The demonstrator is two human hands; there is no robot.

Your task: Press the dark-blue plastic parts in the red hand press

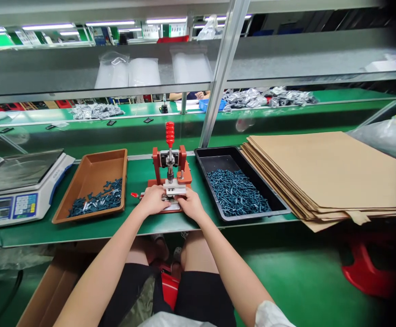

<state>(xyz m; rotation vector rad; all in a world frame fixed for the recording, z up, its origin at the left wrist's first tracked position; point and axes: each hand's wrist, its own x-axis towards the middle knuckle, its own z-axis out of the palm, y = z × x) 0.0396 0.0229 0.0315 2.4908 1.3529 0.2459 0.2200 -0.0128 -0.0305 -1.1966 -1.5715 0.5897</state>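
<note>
A red toggle press (181, 159) with an upright red handle (169, 134) stands at the middle of the green bench. My left hand (154, 200) is closed at the left side of its metal block (174, 188), fingers bent against the fixture. From the right, my right hand (191, 204) touches the same block with its fingers closed. Anything small between the fingertips is too hidden to make out. Left of the press, a brown tray (95, 165) holds small dark teal and silvery parts. A black tray (218, 160) to the right holds many small teal parts.
A digital scale (21, 190) sits at the far left. Stacked brown cardboard sheets (330, 172) lie right of the black tray. A metal post (222, 68) rises behind the bench, below a shelf (71, 68) with plastic bags. A person's hands (202, 95) show beyond.
</note>
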